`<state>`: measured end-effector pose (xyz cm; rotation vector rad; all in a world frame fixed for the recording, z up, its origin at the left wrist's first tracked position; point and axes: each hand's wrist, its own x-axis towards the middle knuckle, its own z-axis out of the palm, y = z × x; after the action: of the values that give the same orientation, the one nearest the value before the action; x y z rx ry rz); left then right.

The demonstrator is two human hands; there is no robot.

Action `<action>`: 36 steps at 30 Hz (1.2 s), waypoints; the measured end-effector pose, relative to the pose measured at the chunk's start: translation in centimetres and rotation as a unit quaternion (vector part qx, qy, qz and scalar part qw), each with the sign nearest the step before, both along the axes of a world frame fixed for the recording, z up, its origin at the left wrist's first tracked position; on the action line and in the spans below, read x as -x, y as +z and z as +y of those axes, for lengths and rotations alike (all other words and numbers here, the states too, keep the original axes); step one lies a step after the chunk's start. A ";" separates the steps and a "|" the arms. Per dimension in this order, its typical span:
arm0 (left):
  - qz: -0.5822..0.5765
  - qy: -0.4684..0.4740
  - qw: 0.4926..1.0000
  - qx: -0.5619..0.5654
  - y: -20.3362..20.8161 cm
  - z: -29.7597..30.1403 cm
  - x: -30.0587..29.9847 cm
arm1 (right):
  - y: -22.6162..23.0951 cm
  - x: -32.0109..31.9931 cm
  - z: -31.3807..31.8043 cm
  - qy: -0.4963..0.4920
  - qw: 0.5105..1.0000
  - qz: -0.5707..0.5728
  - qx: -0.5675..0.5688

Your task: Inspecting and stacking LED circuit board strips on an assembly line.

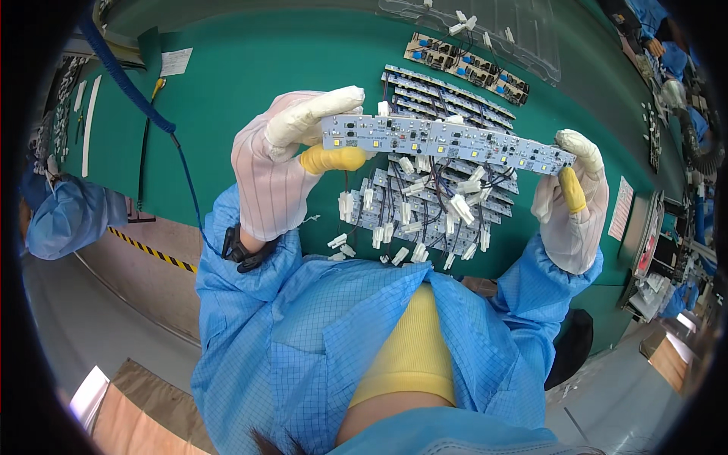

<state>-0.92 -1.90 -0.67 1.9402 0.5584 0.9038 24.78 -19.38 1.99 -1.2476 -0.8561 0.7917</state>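
Observation:
Between both hands I hold up a long white LED circuit board strip [447, 145], dotted with small yellow LEDs and black components. My left hand [292, 148], in a striped white glove with a yellow thumb cover, pinches its left end. At the right end, my right hand [574, 201] grips it, gloved the same way. Beneath the strip, rows of similar LED boards [447, 98] lie on the green mat. White plug connectors [460, 208] on dark wires lie over the nearer boards, some hidden behind the held strip.
A tan circuit board panel [466, 67] with black and blue components lies behind the rows, near a clear plastic tray [523, 45]. A blue coiled cord [125, 76] runs to my left wrist. Paper sheets [176, 61] lie on the green mat [220, 68]. Other people in blue work at both sides.

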 end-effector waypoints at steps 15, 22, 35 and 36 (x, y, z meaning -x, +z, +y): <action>-0.084 -0.017 0.992 0.093 0.7 1.3 -3.1 | -1.4 -1.1 3.6 -0.110 0.991 -0.065 -0.042; -0.007 0.018 0.969 -0.248 -4.6 4.7 -5.8 | -10.5 -6.6 2.8 -0.183 0.922 -0.334 -0.062; 0.074 -0.018 0.980 -0.183 -6.7 6.2 -6.0 | -8.9 -6.3 2.4 -0.079 0.867 -0.490 0.041; 0.074 -0.016 0.979 -0.189 -6.6 6.0 -5.9 | -8.9 -6.4 2.6 -0.077 0.864 -0.498 0.004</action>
<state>5.00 4.10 -7.23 2.3673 0.4624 0.8975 31.21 -16.78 -6.93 -1.7215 -1.5394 -0.0545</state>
